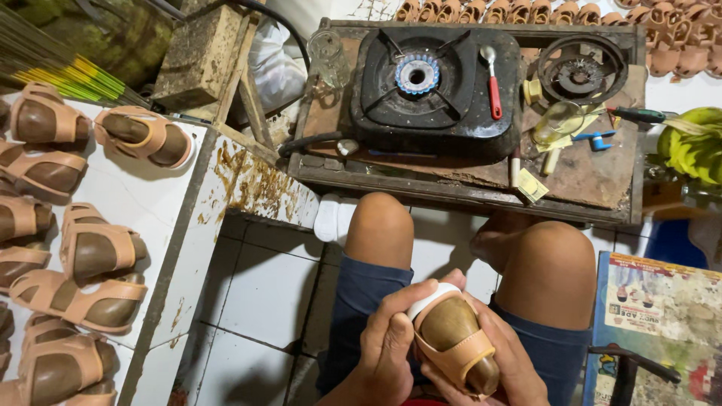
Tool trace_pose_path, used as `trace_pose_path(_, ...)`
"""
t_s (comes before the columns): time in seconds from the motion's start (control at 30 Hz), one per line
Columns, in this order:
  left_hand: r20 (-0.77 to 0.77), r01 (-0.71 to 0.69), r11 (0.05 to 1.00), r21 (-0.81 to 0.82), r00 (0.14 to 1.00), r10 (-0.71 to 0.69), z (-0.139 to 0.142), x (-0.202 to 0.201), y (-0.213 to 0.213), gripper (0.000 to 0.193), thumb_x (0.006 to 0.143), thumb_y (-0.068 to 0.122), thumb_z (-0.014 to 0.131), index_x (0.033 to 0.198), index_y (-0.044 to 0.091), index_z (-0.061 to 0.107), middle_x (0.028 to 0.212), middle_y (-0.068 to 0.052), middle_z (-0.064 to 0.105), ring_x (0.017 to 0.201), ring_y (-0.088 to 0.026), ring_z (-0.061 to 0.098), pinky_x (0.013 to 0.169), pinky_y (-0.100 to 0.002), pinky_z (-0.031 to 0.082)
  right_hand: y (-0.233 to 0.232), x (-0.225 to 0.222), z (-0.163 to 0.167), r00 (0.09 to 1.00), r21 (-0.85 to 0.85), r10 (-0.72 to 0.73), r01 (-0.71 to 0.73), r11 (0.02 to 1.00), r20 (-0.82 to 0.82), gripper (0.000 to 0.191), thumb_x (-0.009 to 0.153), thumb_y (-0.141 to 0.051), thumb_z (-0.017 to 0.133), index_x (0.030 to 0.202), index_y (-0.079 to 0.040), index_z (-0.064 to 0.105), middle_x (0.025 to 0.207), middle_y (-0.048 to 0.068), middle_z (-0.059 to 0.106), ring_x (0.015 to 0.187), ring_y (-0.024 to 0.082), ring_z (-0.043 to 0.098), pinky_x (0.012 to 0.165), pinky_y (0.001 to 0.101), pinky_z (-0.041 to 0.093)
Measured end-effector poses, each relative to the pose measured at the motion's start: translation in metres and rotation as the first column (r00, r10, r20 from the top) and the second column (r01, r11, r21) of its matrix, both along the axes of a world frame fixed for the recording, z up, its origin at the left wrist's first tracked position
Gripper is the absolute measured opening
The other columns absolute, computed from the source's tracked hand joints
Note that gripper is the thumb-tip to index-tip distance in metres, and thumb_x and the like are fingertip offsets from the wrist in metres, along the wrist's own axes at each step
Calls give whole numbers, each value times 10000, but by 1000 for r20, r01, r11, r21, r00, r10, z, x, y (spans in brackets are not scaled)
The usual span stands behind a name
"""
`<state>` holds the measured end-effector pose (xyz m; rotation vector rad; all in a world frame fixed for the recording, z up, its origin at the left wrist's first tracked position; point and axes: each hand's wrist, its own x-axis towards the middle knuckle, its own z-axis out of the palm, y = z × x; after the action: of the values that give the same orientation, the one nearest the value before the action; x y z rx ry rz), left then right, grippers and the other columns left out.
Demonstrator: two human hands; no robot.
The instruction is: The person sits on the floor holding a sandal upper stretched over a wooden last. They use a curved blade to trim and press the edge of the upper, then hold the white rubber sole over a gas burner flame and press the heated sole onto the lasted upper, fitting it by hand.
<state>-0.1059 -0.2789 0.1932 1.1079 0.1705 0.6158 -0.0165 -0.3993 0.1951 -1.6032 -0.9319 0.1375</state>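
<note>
Wrists of both hands cut off below, sandal (455,342) underside hidden by palms, left sandals (30,225) cropped

Seated over a tiled floor (256,301), I hold a small tan sandal (455,342) mounted on a brown shoe form between both hands above my lap. My left hand (387,349) wraps its side, thumb against the white heel end; my right hand (511,361) cups it from beneath. Ahead, a black gas burner (429,86) sits on a worn wooden table (594,180), a red-handled spoon (492,83) lying on it. Rows of matching sandals (90,248) rest on a white board to my left.
</note>
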Motion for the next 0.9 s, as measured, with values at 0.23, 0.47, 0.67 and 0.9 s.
trace_pose_path(0.23,31,18,996,91,999,-21,-1,-7,6,452,1199,318,298,1516,10,394,1573,-361,470,1466,-395,533,1247,-477,449,-8,-4,-5,999,-29,18,-19,999,-37,931,692,-114,918,1480,-91,424,1397,256,585,1310,348,625,1064,437,560)
trace_pose_path(0.47,46,42,987,155,998,-50,3,-7,11,438,1214,317,315,1533,26,385,1602,-349,449,1504,-381,516,1268,-469,443,-9,-3,-6,998,-83,-29,25,996,-50,905,687,-147,904,1466,-85,448,1348,218,617,1265,307,643,1027,440,557)
trace_pose_path(0.67,-200,245,961,128,956,-217,9,-11,31,815,1074,481,571,1661,32,229,1591,-241,512,1487,-280,528,1267,-410,408,-11,12,-2,879,-258,-188,77,963,-437,860,606,-12,887,1395,54,552,1208,179,731,1105,213,707,971,355,551)
trace_pose_path(0.9,-278,415,909,-46,868,-410,-3,-15,43,1061,937,287,806,1718,20,140,1691,-158,409,1509,-221,450,1255,-372,394,-13,23,-15,660,-121,-95,6,993,-745,665,691,48,818,1327,91,626,1143,161,749,991,202,724,873,351,585)
